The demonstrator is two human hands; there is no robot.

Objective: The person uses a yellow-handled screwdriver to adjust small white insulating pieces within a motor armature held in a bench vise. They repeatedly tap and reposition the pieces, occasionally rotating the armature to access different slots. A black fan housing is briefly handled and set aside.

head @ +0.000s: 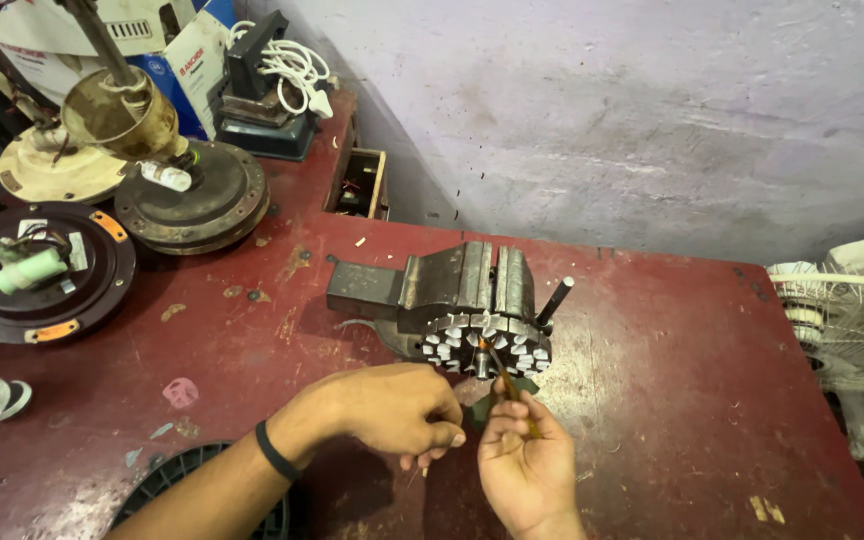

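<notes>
Round slotted grey stator (486,342) sits clamped in vise (452,283); right hand (524,455) grips thin stick (508,384), left hand (399,408) clenched.

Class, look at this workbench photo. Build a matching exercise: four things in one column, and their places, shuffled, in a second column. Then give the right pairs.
Things:
1. Bench vise
2. Stator core
3. Coiled white cable
4. Black wristband

Places:
A. On the left hand's wrist
B. Far corner of the red table, on a dark device
C. Middle of the table, handle pointing right
D. Against the near side of the vise, just beyond the right hand

Pairs: 1-C, 2-D, 3-B, 4-A
</notes>
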